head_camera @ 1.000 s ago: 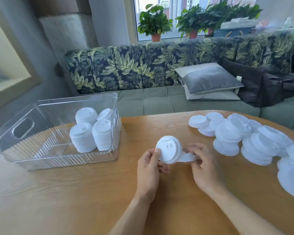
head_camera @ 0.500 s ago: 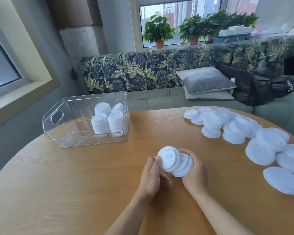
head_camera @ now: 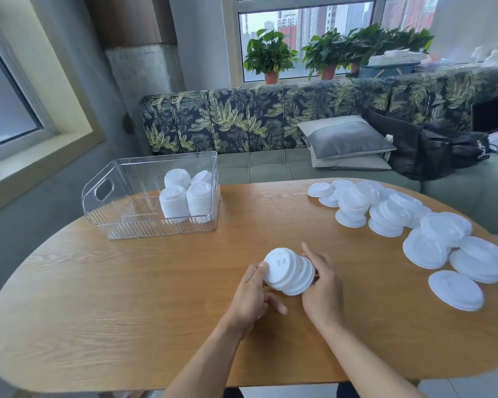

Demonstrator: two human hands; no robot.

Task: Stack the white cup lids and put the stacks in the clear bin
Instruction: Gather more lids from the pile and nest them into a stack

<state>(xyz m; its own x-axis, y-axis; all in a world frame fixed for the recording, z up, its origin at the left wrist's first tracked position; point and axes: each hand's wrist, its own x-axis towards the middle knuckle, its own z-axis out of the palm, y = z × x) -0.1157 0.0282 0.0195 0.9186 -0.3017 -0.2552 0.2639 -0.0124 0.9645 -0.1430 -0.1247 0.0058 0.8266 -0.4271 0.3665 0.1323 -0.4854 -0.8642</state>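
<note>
You gripped the tilted lid stack [head_camera: 288,271] end-to-end between left hand [head_camera: 252,294] and right hand [head_camera: 322,288], nearer you and right of the clear bin [head_camera: 144,225]; loosely nested lids could've fanned out and spilled.

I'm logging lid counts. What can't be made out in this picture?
Head view only:
- Lid count in the held stack: rims merge, and the right hand covers its far end.
- The back stacks in the clear bin: mostly hidden behind the front stacks.
- The loose lids at the right: overlapping, motion-blurred near the edge.
</note>
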